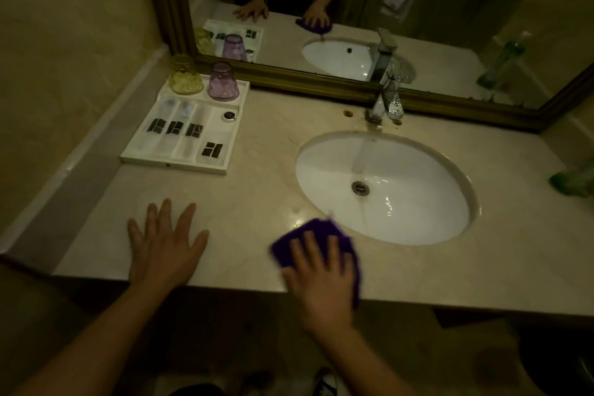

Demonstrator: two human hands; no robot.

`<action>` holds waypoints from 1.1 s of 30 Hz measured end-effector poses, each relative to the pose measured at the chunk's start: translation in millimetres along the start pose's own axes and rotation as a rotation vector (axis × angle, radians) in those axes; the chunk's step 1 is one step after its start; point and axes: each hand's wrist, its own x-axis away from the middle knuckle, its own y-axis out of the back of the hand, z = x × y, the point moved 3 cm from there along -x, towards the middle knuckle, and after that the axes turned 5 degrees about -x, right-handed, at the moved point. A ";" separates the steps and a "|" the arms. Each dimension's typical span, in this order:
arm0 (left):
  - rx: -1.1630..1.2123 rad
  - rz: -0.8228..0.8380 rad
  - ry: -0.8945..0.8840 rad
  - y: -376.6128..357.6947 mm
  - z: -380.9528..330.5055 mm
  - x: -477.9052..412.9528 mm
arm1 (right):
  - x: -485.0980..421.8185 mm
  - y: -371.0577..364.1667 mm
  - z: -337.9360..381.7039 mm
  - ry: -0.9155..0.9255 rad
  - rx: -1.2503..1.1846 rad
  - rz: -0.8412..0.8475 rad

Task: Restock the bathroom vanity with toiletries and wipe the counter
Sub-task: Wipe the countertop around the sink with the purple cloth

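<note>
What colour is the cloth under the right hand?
Purple; the cloth shows best in the head view.

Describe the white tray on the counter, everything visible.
The white tray is rectangular and shallow, looks like plastic or resin, and lies flat on the counter at back left by the wall. Dividers form compartments. Two upturned cups, yellow and purple, stand at the back; clear sachets with dark labels fill the front. No hand touches it.

The beige counter [257, 151] bears a white tray [138, 154], purple cloth [305, 231] and faucet [377, 106].
</note>
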 end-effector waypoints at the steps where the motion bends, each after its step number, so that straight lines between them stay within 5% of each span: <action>1: 0.006 -0.005 -0.005 -0.9 0.5 0.2 | -1.0 -10.3 30.9 0.124 -0.023 0.069; 6: 0.045 -0.047 0.002 -0.9 3.4 0.9 | -26.9 -9.9 46.8 0.430 0.025 0.125; 11: 0.061 -0.061 0.027 0.5 0.4 2.1 | -63.4 -0.4 -11.8 0.117 0.013 0.077; 21: 0.098 -0.088 0.043 5.5 0.4 4.0 | -203.4 2.9 51.0 0.224 -0.019 0.135; 28: 0.035 -0.093 0.129 2.3 2.9 4.2 | -113.9 -12.7 57.4 0.605 -0.025 0.171; 33: 0.006 -0.113 0.411 4.3 4.3 12.0 | -86.1 -18.4 66.9 0.924 0.012 0.262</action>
